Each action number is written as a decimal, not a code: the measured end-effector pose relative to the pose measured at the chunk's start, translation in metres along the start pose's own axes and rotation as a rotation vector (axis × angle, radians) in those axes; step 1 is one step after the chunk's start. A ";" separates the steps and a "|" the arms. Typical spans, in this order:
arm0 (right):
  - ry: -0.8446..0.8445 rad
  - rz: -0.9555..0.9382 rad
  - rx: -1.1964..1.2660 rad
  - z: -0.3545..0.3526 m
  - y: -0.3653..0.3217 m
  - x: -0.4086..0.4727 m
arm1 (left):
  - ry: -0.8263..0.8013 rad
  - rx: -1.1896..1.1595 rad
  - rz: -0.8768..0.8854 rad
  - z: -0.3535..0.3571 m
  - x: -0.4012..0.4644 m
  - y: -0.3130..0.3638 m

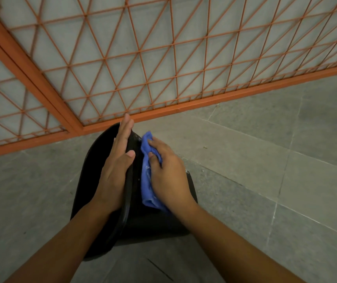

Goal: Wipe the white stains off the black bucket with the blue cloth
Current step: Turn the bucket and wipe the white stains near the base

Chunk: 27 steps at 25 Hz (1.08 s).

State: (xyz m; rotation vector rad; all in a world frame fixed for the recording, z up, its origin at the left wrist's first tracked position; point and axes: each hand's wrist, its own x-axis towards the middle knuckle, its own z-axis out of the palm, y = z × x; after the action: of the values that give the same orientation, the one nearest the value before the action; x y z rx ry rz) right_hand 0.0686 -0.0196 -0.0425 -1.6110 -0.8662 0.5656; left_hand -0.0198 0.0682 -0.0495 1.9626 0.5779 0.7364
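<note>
Forearms: two bare arms reached in from the bottom edge, nearest the camera, over a grey tiled floor (245, 160).
Black bucket: the black bucket (94, 160) stood on the floor between the arms, just short of an orange metal grille (163, 58) set against the wall.
Left hand: the left hand (116, 168) lay flat along the bucket's rim, its fingers (125, 129) straight and together, thumb laid across the edge; it steadied the bucket rather than gripping it.
Right hand: the right hand (167, 176) held the blue cloth (148, 180) bunched under curled fingers, pressed to the bucket's side right of the rim.
White stains: a few pale flecks showed on the dark wall above the cloth; how much lay beneath it could not be told.
Risk, slipping: with only a flat palm bracing it, a hard stroke looked likely to tip or slide the bucket across the smooth tiles.
Risk, missed marks: a wadded cloth touches little surface, so specks near the rim might be passed over or merely smeared.
</note>
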 end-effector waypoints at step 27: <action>-0.152 -0.163 -0.015 0.009 -0.007 0.020 | 0.022 -0.070 -0.048 -0.020 0.003 -0.016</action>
State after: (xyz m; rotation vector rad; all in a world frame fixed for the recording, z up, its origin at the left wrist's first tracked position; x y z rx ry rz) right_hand 0.0728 0.0022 -0.0362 -1.5086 -1.1064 0.5725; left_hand -0.0330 0.0896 -0.0548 1.8721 0.6032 0.7391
